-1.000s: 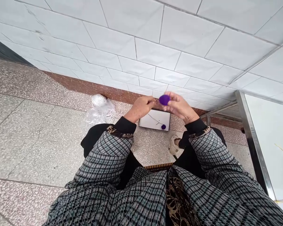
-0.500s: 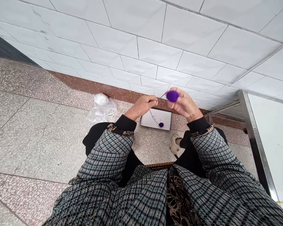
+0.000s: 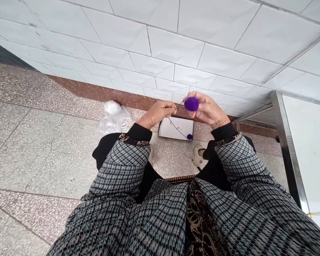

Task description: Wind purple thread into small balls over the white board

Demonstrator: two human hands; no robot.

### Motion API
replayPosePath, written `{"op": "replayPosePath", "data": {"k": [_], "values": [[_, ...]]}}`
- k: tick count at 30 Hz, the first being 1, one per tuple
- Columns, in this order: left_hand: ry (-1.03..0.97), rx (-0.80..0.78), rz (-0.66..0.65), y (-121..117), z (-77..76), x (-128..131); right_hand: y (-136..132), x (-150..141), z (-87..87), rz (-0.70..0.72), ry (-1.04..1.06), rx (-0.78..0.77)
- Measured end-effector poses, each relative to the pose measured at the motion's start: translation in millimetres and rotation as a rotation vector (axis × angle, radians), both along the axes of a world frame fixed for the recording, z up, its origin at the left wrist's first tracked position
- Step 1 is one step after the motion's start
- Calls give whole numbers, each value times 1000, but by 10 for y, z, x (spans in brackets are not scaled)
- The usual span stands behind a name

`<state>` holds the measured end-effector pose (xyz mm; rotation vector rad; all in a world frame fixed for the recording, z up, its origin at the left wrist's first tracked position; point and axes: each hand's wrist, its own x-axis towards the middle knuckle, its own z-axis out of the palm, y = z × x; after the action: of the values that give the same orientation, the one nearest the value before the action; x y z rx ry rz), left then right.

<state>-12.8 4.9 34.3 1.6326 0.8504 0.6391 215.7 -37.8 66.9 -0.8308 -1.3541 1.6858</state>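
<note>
My right hand (image 3: 207, 109) holds a purple ball of yarn (image 3: 191, 104) between its fingers, raised above the floor. Opposite it, my left hand (image 3: 161, 112) is closed in a pinch on the purple yarn strand (image 3: 179, 105), which runs across to the ball. From below my left hand the strand hangs down to a second, smaller purple ball (image 3: 189, 136). That one lies in the right front corner of a shallow white tray (image 3: 173, 128) with dark edges, on the floor between my feet.
A white yarn ball (image 3: 112, 107) and a clear plastic bag (image 3: 109, 125) with white yarn lie on the floor to the left. A tiled wall (image 3: 160, 42) rises ahead. At the right stands a white-topped table (image 3: 303, 142) with a metal edge and bits of yellow strand.
The small ball in the tray has shifted to the right, into the corner. The ball in my right hand has turned slightly, and both hands have stayed close together.
</note>
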Motion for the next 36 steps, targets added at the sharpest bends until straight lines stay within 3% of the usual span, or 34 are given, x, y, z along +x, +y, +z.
{"op": "replayPosePath", "data": {"k": [3,5,7,9,12,14,16,18,20,23,26,31,36], "values": [[-27,-51,-44,-38,-17,52,56,-72,32,-311,-10,39],[-17,-50,-145,-87,11,69,112,-132,-2,-421,-113,62],[-9,-51,-294,-132,56,60,149,-168,-67,-451,-253,91],[-22,-55,-375,-148,89,31,142,-166,-129,-347,-426,115],[-38,-32,-251,-105,82,-16,70,-96,-141,52,-538,80],[-50,-25,-133,-64,52,-27,29,-37,-99,195,-375,27],[-69,-54,-87,-48,33,-17,23,-2,-58,78,-132,-2],[-89,-98,-113,-70,46,8,52,-14,-61,-150,42,-9],[-94,-124,-189,-118,83,37,96,-73,-119,-303,75,-37],[-34,-113,-263,-183,126,79,143,-181,-234,-303,-27,-165],[-11,-182,-143,-205,88,125,149,-195,-245,-306,67,-243],[-298,-422,112,-204,-58,187,171,10,-79,-533,312,-42],[-411,-417,201,-206,-79,213,231,115,-88,-631,327,13]]}}
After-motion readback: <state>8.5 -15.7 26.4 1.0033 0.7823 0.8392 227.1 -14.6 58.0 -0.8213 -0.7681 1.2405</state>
